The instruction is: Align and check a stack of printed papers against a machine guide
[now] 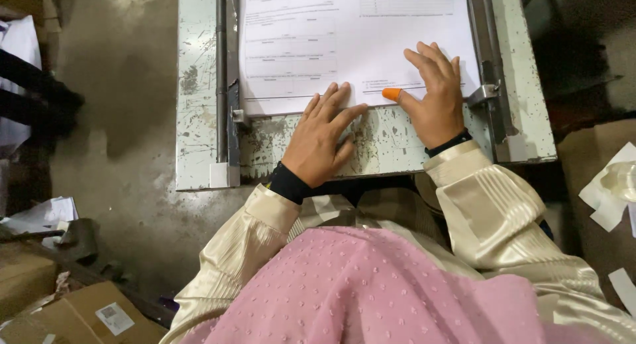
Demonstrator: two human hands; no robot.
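Paper: a stack of white printed paper sheets [331, 39] lies flat on top of the worn, scratched pale metal table [530, 119], and its near edge sits close to the person.
Left hand: the left hand [321, 137] lies flat with its fingers spread a little; the fingertips touch the near edge of the paper and the palm rests on the bare table.
Right hand: the right hand [437, 99] is flat and open on the paper, fingers fanned out, pressing down near the right corner.
Thumb cap: a small orange rubber cap [391, 93] sits on the right thumb tip (it rests right at the paper's edge).
Side rails: a grey metal bar [221, 72] runs along the left of the paper, and a grey metal guide with a clamp [489, 72] runs along the right.
Clothes: shiny cream sleeves [490, 205] and a pink dotted cloth [371, 291].
Floor: brown cardboard boxes [73, 314] sit low on the left, and white paper scraps [609, 192] lie on the right.
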